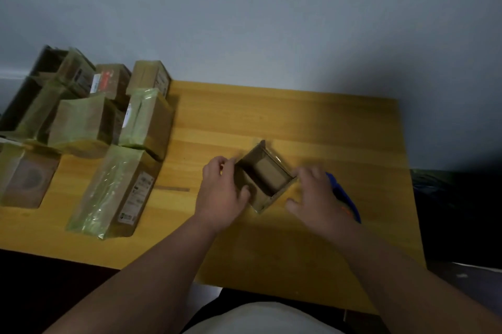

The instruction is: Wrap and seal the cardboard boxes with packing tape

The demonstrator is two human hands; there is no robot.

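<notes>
A small open cardboard box (267,177) lies on the wooden table (312,122) in front of me, its opening facing up. My left hand (221,192) grips its left wall, thumb on the near side and fingers curled over the far edge. My right hand (316,192) sits by the box's right corner with fingers spread and lightly bent; whether it touches the cardboard is unclear. A blue tape dispenser (345,196) with an orange mark lies on the table partly under my right hand.
Several cardboard boxes wrapped in clear greenish tape are piled at the table's left end, the nearest a long one (114,193). A dark box (24,94) stands behind them. The grey wall (271,21) rises behind the table.
</notes>
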